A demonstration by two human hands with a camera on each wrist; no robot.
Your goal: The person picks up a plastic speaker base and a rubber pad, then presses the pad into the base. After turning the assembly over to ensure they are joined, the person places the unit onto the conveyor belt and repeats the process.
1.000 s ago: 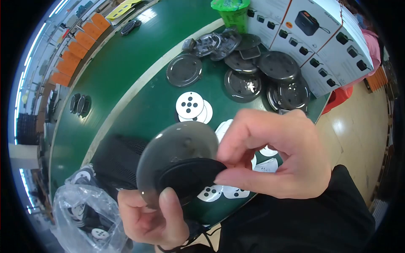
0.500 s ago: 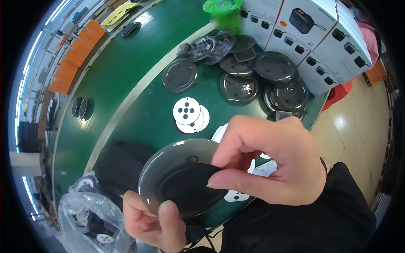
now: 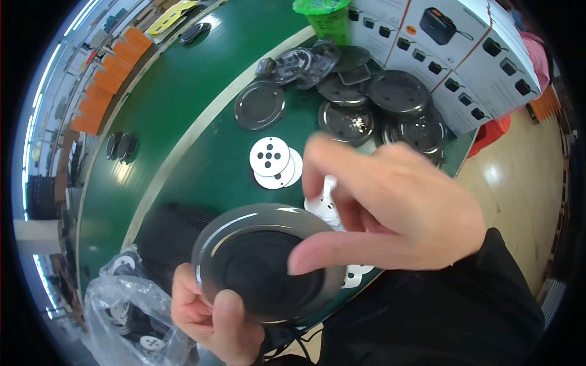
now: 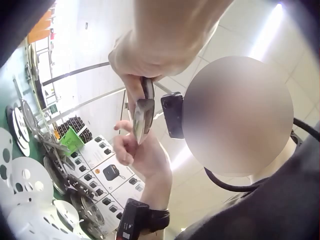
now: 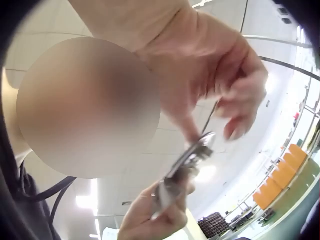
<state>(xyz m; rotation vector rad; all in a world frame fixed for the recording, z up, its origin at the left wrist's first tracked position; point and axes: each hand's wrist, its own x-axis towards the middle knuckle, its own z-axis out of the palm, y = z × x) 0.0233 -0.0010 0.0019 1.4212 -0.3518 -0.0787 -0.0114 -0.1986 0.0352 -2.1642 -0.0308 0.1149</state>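
My left hand [image 3: 217, 326] holds a round, smoky translucent plastic cover [image 3: 278, 218] by its lower left rim, thumb on the face turned up to me. A flat black round pad [image 3: 256, 268] lies within that cover's face. My right hand [image 3: 397, 213] hovers at the right of the cover, its straight thumb overlapping the pad and its blurred fingers apart from the rim. In the left wrist view the cover [image 4: 143, 117] shows edge-on in the left hand [image 4: 150, 55]. White discs with holes [image 3: 268, 157] lie beyond it on the green table.
Smoky plastic covers [image 3: 400, 91] are piled at the back, before white printed boxes [image 3: 439, 55] and a green cup [image 3: 329, 25]. White perforated pieces [image 3: 323, 207] lie partly behind the right hand. A clear plastic bag [image 3: 137, 299] and black mesh material [image 3: 174, 235] are at left.
The right thumb and fingers have gone from pinching the pad's edge to spread apart. The pad has gone from tilted to flat in the cover, whose face has turned more towards me.
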